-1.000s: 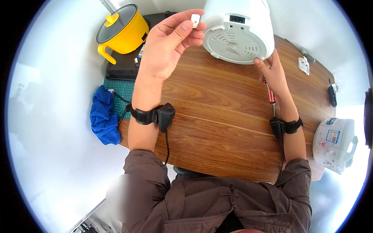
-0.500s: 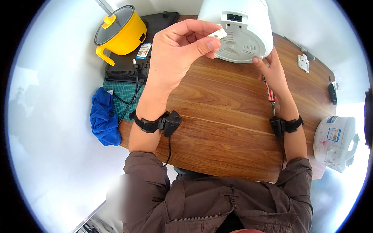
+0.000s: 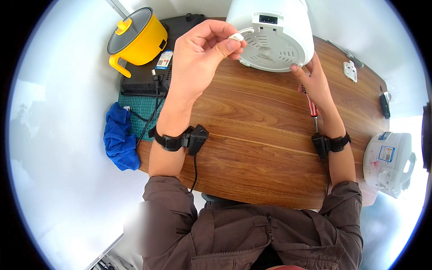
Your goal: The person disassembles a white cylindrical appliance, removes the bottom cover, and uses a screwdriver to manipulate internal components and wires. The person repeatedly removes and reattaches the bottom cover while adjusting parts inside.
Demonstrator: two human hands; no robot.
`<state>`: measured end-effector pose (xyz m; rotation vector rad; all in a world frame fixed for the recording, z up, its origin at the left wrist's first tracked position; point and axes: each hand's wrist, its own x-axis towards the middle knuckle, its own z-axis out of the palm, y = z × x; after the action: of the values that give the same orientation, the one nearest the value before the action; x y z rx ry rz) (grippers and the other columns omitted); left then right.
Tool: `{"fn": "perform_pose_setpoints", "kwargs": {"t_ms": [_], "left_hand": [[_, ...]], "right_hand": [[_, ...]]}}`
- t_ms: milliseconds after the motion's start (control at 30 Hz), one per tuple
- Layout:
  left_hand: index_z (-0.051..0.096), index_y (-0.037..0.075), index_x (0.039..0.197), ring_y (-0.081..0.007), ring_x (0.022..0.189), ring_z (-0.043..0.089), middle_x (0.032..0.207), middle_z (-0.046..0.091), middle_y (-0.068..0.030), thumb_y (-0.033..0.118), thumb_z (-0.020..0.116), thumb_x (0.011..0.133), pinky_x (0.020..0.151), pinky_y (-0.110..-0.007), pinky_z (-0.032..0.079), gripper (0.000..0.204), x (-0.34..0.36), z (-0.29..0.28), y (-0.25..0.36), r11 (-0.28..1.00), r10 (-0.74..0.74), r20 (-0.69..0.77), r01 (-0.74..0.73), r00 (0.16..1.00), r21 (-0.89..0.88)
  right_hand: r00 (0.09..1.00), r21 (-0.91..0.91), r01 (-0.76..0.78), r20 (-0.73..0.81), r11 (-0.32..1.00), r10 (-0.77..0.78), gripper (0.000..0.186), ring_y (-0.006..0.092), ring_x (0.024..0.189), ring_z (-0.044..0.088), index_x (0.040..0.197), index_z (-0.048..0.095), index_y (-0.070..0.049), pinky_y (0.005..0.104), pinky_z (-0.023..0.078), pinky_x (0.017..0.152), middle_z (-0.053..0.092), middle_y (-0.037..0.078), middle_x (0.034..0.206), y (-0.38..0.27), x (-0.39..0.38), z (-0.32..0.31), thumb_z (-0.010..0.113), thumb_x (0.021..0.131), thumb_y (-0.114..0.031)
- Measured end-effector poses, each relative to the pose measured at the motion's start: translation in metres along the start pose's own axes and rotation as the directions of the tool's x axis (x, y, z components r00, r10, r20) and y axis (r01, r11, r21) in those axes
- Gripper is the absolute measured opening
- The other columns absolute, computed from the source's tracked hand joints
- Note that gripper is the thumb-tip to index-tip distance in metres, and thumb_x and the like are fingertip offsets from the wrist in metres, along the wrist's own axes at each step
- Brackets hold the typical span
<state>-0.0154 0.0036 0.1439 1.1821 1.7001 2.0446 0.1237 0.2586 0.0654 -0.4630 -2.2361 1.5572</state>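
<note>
A white rice cooker (image 3: 278,45) lies tipped at the far side of the table, its vented round base and black power socket turned toward me. My left hand (image 3: 202,54) pinches a small white plastic piece (image 3: 236,37) between thumb and fingers, just left of the base's rim. My right hand (image 3: 315,78) grips the lower right edge of the cooker, thumb on the rim and the other fingers mostly hidden. A screwdriver (image 3: 312,107) with a red-and-white striped handle runs along the right palm, its shaft pointing back at my wrist; its upper end is hidden.
At the left are a yellow pot (image 3: 140,40) with a lid, a black appliance (image 3: 146,81), a cable, a green cutting mat (image 3: 141,108) and a blue cloth (image 3: 119,137). A white bracket (image 3: 350,72), another screwdriver (image 3: 353,58) and another white rice cooker (image 3: 388,162) are at the right.
My left hand has moved a little left with the white piece, away from the base, and the piece has turned. The rice cooker has shifted slightly; my right hand keeps its grip.
</note>
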Motion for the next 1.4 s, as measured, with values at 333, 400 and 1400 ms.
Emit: {"fn": "perform_pose_setpoints", "kwargs": {"t_ms": [333,400,1400], "left_hand": [[0.065,0.002,0.117,-0.0184,0.089,0.07,0.099,0.073,-0.0098,0.014,0.062,0.105,0.078,-0.032,0.058,0.018,0.005,-0.008,-0.014,0.995,0.001,-0.098,-0.01,0.995,-0.099],[0.064,0.002,0.118,-0.0187,0.09,0.07,0.101,0.072,-0.0097,0.015,0.061,0.105,0.078,-0.033,0.058,0.018,0.005,-0.009,-0.018,0.993,0.002,-0.113,-0.016,0.994,-0.12],[0.064,0.003,0.112,-0.0108,0.07,0.054,0.089,0.061,-0.0042,0.008,0.05,0.102,0.056,-0.024,0.04,0.018,0.005,-0.01,-0.03,0.885,-0.248,-0.089,0.188,0.965,-0.426]], "right_hand": [[1.0,-0.022,-0.001,-0.009,1.0,0.001,0.086,0.0122,0.07,0.064,0.161,0.029,-0.01,0.0251,0.05,0.053,0.068,0.018,0.132,0.0,0.0,-0.001,0.077,0.093,-0.035],[1.0,-0.018,-0.001,-0.004,1.0,0.001,0.087,0.0119,0.067,0.062,0.161,0.029,-0.01,0.0249,0.05,0.053,0.068,0.018,0.132,-0.001,0.0,-0.001,0.077,0.093,-0.035],[0.996,0.238,-0.028,-0.079,0.971,0.049,0.049,0.0081,0.054,0.051,0.144,0.054,-0.001,0.0243,0.041,0.05,0.057,0.0,0.073,-0.019,0.005,-0.045,0.063,0.103,-0.027]]}}
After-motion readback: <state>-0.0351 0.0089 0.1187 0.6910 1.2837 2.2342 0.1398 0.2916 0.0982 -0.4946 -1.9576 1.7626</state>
